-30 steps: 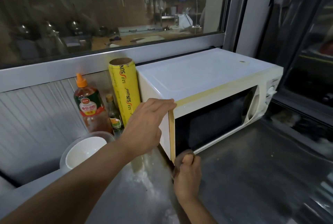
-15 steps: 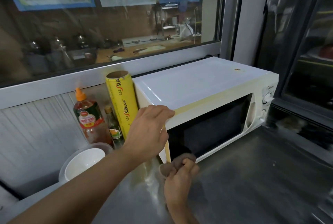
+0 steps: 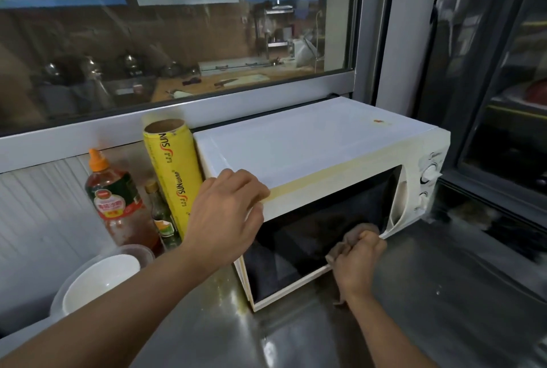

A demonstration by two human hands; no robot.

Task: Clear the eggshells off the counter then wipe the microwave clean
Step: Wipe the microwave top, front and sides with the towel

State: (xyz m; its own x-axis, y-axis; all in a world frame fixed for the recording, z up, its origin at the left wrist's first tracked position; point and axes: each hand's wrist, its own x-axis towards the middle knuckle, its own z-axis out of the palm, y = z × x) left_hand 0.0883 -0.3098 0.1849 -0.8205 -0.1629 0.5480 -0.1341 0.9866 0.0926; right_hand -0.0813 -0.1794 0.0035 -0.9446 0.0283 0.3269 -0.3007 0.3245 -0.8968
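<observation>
Left hand [image 3: 226, 213] braces microwave [image 3: 310, 148]; right hand [image 3: 358, 261] presses cloth [image 3: 352, 234] against door.

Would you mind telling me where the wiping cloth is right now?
In the head view, the cloth is bunched in the right hand, pressed against the lower right of the microwave door.

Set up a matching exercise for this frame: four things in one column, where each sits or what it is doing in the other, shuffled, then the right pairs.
1. left hand
2. brownish cloth
3. yellow cling-wrap roll
4. white bowl

A. inside a clear plastic container
B. on the white microwave's top front corner
C. bunched in the right hand against the dark door
D. upright beside the microwave's left side

Pairs: 1-B, 2-C, 3-D, 4-A
</observation>
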